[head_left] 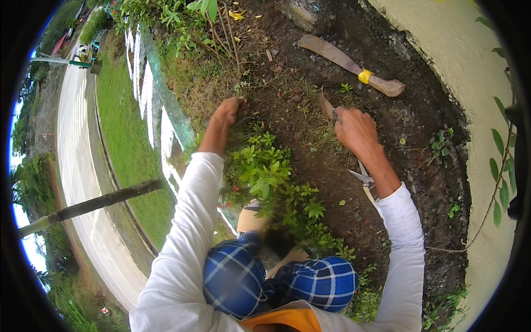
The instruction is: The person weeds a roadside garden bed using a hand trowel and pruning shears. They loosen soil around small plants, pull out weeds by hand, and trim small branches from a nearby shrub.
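My right hand [356, 129] is closed around the handle of a small pointed blade [327, 106], which points up and left over dry grass and soil. Pruning shears [365, 179] with pale handles lie on the dirt beside my right wrist, partly hidden by the sleeve. Above, a machete [336, 55] with a wooden handle and yellow binding rests on the soil. My left hand [231, 108] is low at the edge of the dry grass, its fingers bent; whether they grip anything is unclear. Just below it grows a leafy green shrub [265, 170].
A cream wall [439, 45] curves along the right, with a leafy vine [500, 182] before it. A rock [303, 14] and thin woody stems [228, 37] stand at the top. On the left are a green and white painted edge [155, 95], a lawn [120, 120] and a road [79, 153].
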Demonstrator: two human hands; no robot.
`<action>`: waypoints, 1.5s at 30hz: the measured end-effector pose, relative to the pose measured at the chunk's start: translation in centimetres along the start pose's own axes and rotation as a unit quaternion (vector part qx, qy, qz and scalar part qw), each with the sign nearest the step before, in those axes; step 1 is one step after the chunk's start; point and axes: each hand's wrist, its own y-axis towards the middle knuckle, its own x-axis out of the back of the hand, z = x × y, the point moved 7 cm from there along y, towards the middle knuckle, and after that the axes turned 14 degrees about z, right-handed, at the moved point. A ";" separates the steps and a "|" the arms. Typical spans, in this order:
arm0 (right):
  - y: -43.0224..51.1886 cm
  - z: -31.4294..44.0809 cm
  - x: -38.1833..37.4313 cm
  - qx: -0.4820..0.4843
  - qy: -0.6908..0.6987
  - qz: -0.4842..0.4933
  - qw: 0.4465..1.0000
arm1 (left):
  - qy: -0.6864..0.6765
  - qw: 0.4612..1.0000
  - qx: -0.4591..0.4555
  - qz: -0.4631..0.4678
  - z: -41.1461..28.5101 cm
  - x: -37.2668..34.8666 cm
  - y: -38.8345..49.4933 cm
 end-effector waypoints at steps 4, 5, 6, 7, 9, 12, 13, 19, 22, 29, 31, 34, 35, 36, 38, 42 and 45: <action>1.5 2.8 0.6 -0.007 -0.109 0.091 0.990 | -0.187 0.965 -0.139 0.125 -4.7 -4.7 -4.6; 2.4 3.9 0.9 0.001 -0.114 0.084 0.990 | -0.150 0.941 -0.224 0.205 -8.4 -6.9 -5.6; 3.2 4.9 0.7 0.003 -0.123 0.093 0.988 | -0.115 0.908 -0.303 0.264 -12.2 -9.2 -6.6; 3.8 5.6 0.6 0.003 -0.137 0.105 0.985 | 0.002 0.930 -0.311 0.196 -14.7 -10.6 -6.7; 4.6 6.1 0.5 -0.001 -0.150 0.111 0.982 | 0.356 0.880 -0.293 0.108 -16.9 -15.3 -7.1; 4.5 5.7 0.3 -0.006 -0.164 0.123 0.979 | 0.709 0.658 -0.245 0.060 -15.8 -22.0 -7.3; 4.2 5.4 -0.1 -0.013 -0.172 0.143 0.975 | 0.736 0.633 -0.232 0.064 -14.9 -23.2 -7.4; 3.7 6.0 -0.9 0.003 -0.180 0.123 0.976 | 0.768 0.584 -0.264 -0.015 -12.9 -24.6 -8.8; 4.3 6.2 -1.4 -0.010 -0.181 0.148 0.972 | 0.746 0.600 -0.289 -0.012 -13.0 -22.8 -9.4; 5.2 6.6 -0.7 -0.018 -0.190 0.151 0.970 | 0.725 0.640 -0.254 0.002 -12.4 -16.9 -11.5; 4.3 6.4 0.0 -0.007 -0.198 0.157 0.967 | 0.695 0.680 -0.235 -0.003 -11.6 -15.9 -12.0; 0.8 4.3 2.7 -0.014 -0.167 0.156 0.973 | 0.661 0.706 -0.253 0.027 -10.4 -15.9 -11.6; -0.8 3.4 4.4 0.013 -0.111 0.121 0.986 | 0.667 0.706 -0.233 0.043 -10.1 -15.9 -10.7; -2.9 2.0 6.1 0.020 -0.060 0.086 0.994 | 0.683 0.699 -0.202 0.062 -9.7 -16.1 -9.3; -7.8 0.3 9.6 0.100 -0.019 -0.032 0.994 | 0.674 0.715 -0.162 0.097 -8.7 -16.7 -6.3; -13.4 -4.3 11.1 0.013 0.034 -0.067 0.997 | 0.546 0.798 -0.248 0.055 -7.0 -20.0 -1.9; -14.9 -6.0 11.0 -0.015 0.079 -0.129 0.988 | 0.334 0.899 -0.280 0.034 -1.8 -24.5 -1.2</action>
